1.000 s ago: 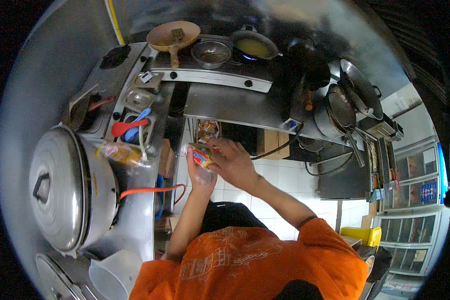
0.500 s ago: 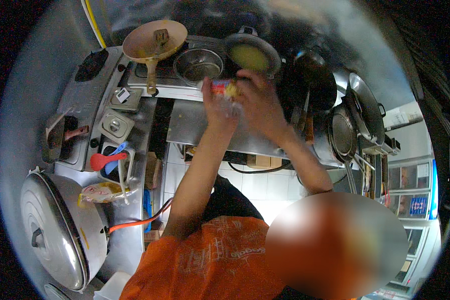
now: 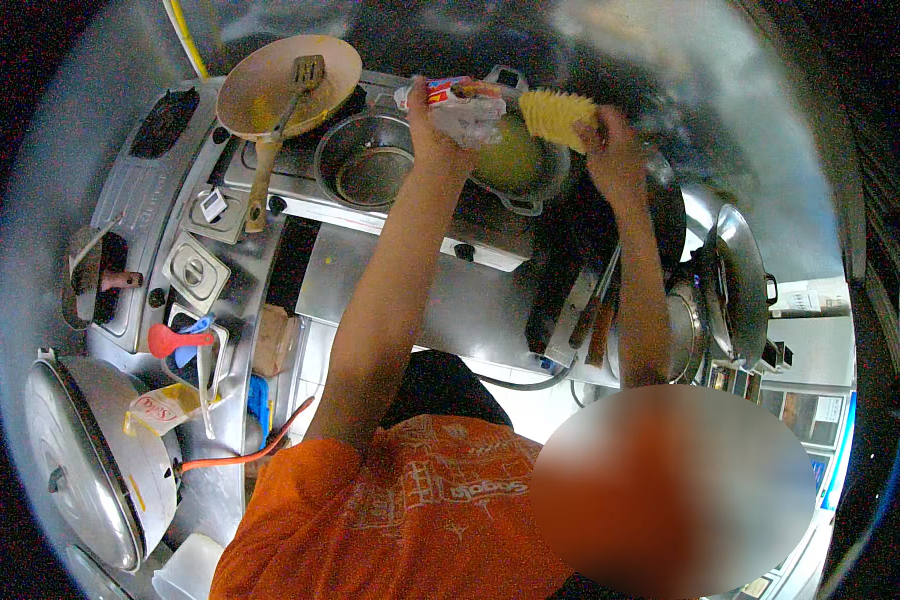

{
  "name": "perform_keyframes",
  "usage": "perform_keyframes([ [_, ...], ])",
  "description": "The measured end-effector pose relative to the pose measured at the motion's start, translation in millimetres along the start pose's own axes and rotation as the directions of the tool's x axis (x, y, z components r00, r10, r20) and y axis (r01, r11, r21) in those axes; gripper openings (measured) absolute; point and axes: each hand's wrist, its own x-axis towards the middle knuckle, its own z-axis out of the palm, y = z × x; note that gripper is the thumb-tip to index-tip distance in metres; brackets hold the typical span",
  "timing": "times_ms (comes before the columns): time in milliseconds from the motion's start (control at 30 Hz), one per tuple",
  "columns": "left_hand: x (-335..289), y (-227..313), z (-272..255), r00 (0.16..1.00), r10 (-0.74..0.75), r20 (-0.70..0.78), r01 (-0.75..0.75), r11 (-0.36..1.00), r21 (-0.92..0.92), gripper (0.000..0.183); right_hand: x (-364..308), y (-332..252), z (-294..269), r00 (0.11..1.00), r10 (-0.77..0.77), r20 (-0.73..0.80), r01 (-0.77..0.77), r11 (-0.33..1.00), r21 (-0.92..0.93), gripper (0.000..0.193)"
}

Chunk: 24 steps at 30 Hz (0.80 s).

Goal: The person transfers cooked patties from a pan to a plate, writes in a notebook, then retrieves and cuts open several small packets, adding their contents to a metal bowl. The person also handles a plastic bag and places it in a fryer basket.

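Note:
Held up over the stove in my left hand (image 3: pixel 438 145) is a torn-open plastic packet (image 3: pixel 470 122), red and blue at the top, with a clear crumpled part. My right hand (image 3: pixel 616 150), to the right of it, pinches the end of a yellow, wavy block of dry instant noodles (image 3: pixel 550 112). The block is out of the packet and sits tilted above a metal pot (image 3: pixel 526 206). Inside that pot is a yellowish-green liquid (image 3: pixel 510 168). The fingers of my left hand are partly hidden by the packet.
A steel bowl-shaped pan (image 3: pixel 330 160) stands left of the pot. Further left is a beige frying pan (image 3: pixel 240 105) with a slotted turner (image 3: pixel 305 75). Dark woks and pans (image 3: pixel 735 290) lean at the right. A large lidded pot (image 3: pixel 85 470) stands near left, by a red ladle (image 3: pixel 180 340).
My hands have moved forward over the stove and apart. The noodle block has come out of the packet in my right hand; the packet stays in my left.

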Motion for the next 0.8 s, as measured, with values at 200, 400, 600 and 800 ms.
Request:
perform_keyframes([
  [200, -50, 15, 39, 0.984, -0.128, -0.124, 0.094, 0.964, -0.248, 0.057, -10, 9, 94, 0.987, -0.148, 0.065, 0.156, 0.976, -0.152, 0.039],
  [400, -119, 38, 55, 0.949, -0.03, -0.315, 0.05, 0.997, 0.055, 0.05, -37, -114, -4, 0.887, -0.46, -0.045, 0.45, 0.837, 0.311, 0.026],
  [600, -235, 52, 49, 0.784, 0.241, -0.572, -0.062, 0.947, 0.314, 0.039, -94, -245, 22, 0.792, -0.583, 0.183, 0.437, 0.75, 0.496, 0.063],
  [800, -375, 81, 7, 0.647, 0.377, -0.663, -0.145, 0.914, 0.379, 0.043, -203, -310, 94, 0.722, -0.575, 0.386, 0.336, 0.778, 0.531, 0.053],
])
